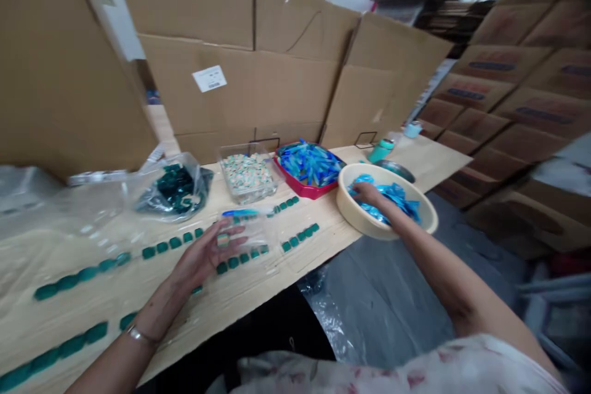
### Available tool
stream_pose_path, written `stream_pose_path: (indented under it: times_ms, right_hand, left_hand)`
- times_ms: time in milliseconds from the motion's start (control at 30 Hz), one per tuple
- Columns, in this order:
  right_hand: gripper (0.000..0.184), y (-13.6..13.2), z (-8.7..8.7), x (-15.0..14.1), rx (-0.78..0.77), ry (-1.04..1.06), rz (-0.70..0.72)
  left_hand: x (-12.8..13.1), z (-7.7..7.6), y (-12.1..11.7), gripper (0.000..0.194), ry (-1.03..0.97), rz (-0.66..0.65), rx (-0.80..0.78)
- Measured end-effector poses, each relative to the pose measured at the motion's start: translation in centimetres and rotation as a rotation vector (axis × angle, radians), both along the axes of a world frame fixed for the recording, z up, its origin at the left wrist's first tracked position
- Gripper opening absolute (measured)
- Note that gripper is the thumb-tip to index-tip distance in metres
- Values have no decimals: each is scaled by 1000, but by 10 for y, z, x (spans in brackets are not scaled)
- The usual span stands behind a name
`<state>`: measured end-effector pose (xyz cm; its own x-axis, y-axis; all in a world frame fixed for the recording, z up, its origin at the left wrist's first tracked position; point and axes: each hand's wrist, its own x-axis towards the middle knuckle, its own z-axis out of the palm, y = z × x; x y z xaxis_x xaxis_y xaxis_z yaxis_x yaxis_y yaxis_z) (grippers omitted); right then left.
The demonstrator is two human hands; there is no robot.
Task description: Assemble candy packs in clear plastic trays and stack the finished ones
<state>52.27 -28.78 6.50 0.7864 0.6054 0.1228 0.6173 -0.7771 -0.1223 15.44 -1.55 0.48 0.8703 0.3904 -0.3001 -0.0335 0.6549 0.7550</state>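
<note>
Pale bench [249,298] backed by cartons [240,86]; cream basin [369,229] set at front edge; right hand [369,194] spread on blue pieces [397,197] within basin; left hand [198,255] held open, well left of basin.

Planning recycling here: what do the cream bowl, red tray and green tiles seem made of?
Cream bowl: smooth plastic or glazed ceramic, hard to tell from its even surface. Red tray: probably plastic, from its shiny rim. Green tiles: likely glass or resin, from their glossy sheen.

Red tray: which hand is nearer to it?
Right. The right hand is in the bowl, beside the red tray; the left hand is farther off, over the green tiles.
</note>
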Motion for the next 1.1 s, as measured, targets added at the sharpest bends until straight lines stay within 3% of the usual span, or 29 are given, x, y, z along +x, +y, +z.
stream_pose_path:
  times_ms: [100, 200, 267, 333, 400, 500, 567, 733, 867, 967, 1100]
  right_hand:
    - [26, -4, 9, 12, 69, -37, -46]
    - [33, 8, 26, -10, 365, 32, 75]
    - [37, 30, 32, -51, 538, 230, 300]
    - [40, 60, 30, -104, 599, 402, 466]
    - [32, 91, 22, -154, 502, 504, 651]
    - [24, 120, 9, -200, 371, 373, 859]
    - [23, 127, 6, -207, 394, 200, 883]
    - [23, 122, 14, -185, 573, -40, 748]
    - [29, 120, 10, -189, 441, -57, 942]
    - [30, 122, 11, -201, 399, -138, 984]
    - [23, 121, 32, -206, 644, -171, 881]
  left_hand:
    - [-1, 0, 1, 29, -32, -11, -20]
    - [-1, 0, 2, 30, -58, -19, -27]
    - [-2, 0, 2, 30, -79, -31, -32]
    - [-2, 0, 2, 28, -97, -39, -34]
    - [-2, -1, 2, 28, -108, -43, -31]
    - [-1, -2, 1, 28, -118, -31, -25]
    - [-1, -2, 1, 27, -126, -13, -21]
    - [-4, 3, 1, 25, -159, 1, -6]
    - [-6, 10, -3, 22, -199, 26, 5]
    - [-8, 18, -8, 19, -207, 50, 7]
    - [-24, 39, -18, 21, -232, 84, 37]
